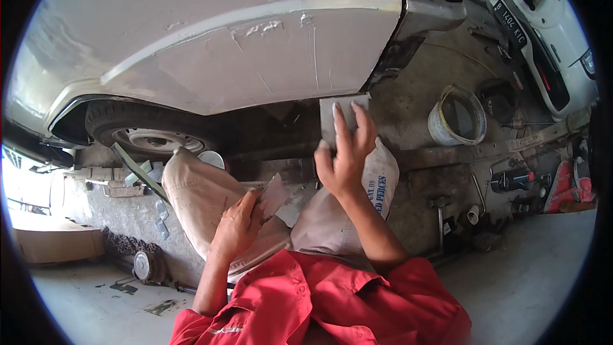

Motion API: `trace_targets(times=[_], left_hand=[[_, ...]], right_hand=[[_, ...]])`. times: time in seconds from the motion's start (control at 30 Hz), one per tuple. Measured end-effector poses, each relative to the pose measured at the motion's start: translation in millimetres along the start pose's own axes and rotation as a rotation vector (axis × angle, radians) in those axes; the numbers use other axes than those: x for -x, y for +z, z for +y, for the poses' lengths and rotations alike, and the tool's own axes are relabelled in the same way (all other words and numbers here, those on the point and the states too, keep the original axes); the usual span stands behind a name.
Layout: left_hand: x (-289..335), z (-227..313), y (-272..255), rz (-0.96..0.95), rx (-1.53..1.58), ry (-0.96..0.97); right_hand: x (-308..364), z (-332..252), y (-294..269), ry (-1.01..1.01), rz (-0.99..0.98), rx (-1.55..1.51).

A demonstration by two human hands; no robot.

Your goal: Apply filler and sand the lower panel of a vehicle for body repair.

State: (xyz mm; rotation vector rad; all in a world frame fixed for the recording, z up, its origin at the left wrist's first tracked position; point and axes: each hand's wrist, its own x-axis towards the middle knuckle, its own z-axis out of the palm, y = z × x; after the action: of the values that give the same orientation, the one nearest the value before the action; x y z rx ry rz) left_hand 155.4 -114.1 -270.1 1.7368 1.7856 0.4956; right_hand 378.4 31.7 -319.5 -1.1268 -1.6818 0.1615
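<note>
My right hand grips a flat grey putty spreader, its fingers spread over the face. The spreader's far edge is at the bottom edge of the grey car panel; whether it touches cannot be made out. Rough smears and thin ridges of filler mark that panel below a curved pale band. Over my left knee, my left hand is closed on a thin flat plate with a pinkish-grey surface.
A car wheel stands left of my knees. To the right are a bucket of greyish liquid, a hammer, scattered tools and a white car's rear. A cardboard box and a round metal part lie at left.
</note>
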Motion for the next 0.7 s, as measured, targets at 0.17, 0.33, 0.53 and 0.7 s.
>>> trace_targets(times=[0.17, 0.33, 0.53, 0.7], left_hand=[[3.7, 5.6, 9.1, 0.024, 0.046, -0.040], [6.9, 6.5, 10.4, 0.001, 0.082, -0.090], [13.9, 4.8, 11.6, 0.062, 0.114, -0.137], [12.7, -1.1, 14.6, 0.015, 0.158, -0.143]], right_hand=[[-2.8, 40.5, 43.8, -0.138, 0.100, 0.351], [15.0, 82.1, 78.3, -0.241, 0.178, 0.470], [22.1, 65.5, 76.0, -0.259, 0.199, 0.292], [5.1, 69.3, 78.9, -0.242, 0.207, 0.349]])
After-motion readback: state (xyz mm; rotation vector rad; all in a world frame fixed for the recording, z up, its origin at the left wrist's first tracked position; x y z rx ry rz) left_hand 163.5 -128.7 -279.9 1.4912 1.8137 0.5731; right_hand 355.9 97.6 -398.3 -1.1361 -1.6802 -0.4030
